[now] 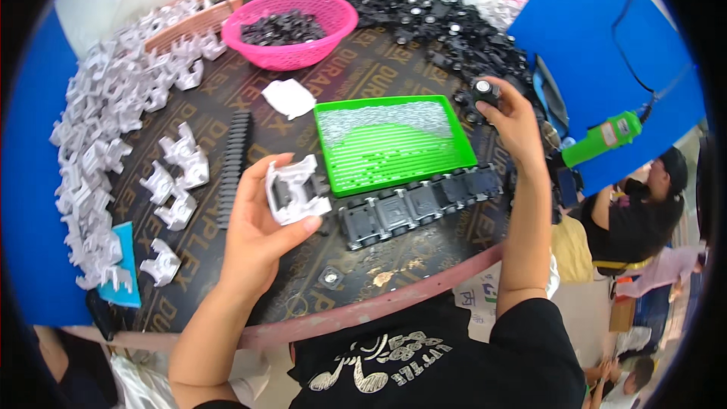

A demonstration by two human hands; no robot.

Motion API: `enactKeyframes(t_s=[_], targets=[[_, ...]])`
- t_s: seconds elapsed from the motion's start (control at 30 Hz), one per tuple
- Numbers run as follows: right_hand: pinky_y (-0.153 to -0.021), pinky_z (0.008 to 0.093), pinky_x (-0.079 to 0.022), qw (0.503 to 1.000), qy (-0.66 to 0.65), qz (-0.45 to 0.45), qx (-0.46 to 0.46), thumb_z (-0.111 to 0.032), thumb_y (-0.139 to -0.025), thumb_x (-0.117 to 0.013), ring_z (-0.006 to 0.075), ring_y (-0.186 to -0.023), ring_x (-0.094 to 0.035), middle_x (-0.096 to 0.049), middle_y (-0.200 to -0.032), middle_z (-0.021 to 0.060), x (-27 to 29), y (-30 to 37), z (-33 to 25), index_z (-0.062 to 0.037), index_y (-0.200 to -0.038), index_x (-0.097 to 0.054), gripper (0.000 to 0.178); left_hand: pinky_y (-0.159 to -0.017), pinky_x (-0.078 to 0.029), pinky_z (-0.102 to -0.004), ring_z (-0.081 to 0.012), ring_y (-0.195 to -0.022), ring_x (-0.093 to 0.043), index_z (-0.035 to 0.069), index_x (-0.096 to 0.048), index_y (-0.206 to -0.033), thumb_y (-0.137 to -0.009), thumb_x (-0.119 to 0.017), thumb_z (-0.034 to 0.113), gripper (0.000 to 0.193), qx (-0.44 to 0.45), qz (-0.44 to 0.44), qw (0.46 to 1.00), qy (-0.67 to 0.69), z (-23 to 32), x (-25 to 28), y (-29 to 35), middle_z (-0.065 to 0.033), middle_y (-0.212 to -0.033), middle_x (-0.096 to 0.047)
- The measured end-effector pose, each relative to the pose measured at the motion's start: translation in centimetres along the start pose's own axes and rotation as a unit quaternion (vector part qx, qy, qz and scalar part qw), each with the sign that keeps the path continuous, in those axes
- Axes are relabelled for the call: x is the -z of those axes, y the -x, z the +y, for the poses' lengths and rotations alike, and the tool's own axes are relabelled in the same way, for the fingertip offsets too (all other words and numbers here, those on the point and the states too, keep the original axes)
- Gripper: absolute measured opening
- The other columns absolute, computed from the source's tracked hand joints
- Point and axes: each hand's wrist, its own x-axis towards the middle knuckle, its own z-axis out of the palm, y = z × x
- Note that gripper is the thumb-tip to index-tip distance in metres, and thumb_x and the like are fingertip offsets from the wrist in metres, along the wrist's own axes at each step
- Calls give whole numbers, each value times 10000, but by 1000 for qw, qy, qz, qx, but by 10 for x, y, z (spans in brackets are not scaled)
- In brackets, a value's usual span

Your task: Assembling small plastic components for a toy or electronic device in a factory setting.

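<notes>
My left hand [254, 238] is closed around a white plastic housing [304, 195] with a dark grey insert showing in it. It is held up in front of the green tray's [394, 165] left corner. Small silver metal pieces [386, 123] lie along the far part of that tray. My right hand [518, 120] grips a small black plastic part [485, 92] with a round silver disc on top, beside the black pile. A row of black block-shaped parts [394, 212] lines the tray's near side. Left of the tray stands a strip of stacked dark grey pieces [234, 167].
White housings [91, 136] are heaped at the left, several more loose nearby. A pink basket [254, 55] of black parts and a heap of black parts [424, 19] fill the back. A green power screwdriver [606, 138] hangs at the right. Another person [644, 216] sits beyond.
</notes>
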Motion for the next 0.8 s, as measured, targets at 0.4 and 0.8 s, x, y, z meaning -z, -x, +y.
enactKeyframes(t_s=[0.4,0.8], targets=[[-829,308,-493,901,-231,-362,-64,-33,-787,-742,131,-957,-591,-610,-992,27,-104,49,-102,-15,-936,-597,209,-991,-463,-393,-236,-1199,-516,122,-405,-1247,-699,-718,-50,654,10,-72,997,11,2,11,-1,-120,-1275,-493],[-766,286,-522,943,-152,-211,207,-74,-744,-787,200,-871,-630,-584,-1155,106,-143,71,-72,-39,-1111,-627,402,-1020,-420,-336,-188,-1218,-484,41,-370,-1346,-700,-633,-176,730,-79,-81,988,-102,-13,3,-3,-98,-1316,-459]])
